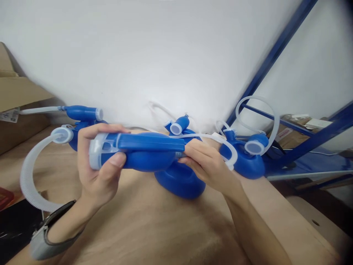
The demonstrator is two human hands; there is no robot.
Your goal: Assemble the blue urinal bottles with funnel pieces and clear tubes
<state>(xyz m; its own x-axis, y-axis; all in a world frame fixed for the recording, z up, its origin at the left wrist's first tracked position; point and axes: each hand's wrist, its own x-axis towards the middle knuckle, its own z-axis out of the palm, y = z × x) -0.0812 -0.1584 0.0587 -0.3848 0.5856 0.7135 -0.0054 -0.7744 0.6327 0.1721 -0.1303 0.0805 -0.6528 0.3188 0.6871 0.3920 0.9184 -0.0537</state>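
My left hand (102, 165) is wrapped round the capped end of a blue plastic handheld unit (149, 143), thumb on its near side. That end carries a translucent cap (95, 151), and a long flat handle runs along the top of the body. At the opposite end, the fingers of my right hand (206, 162) are pinched at the narrow tip, where a small fitting shows; the fingertips partly hide it. Behind and below the held unit stands a rounded blue base (182, 180) on the brown tabletop (154, 224).
Another blue unit (82, 112) with a ribbed white hose (30, 180) stands at left, near a cardboard box (24, 92). At right is another blue base (245, 162) with a looped white tube (275, 121). A blue metal shelf frame (275, 48) rises beside the white wall (154, 55).
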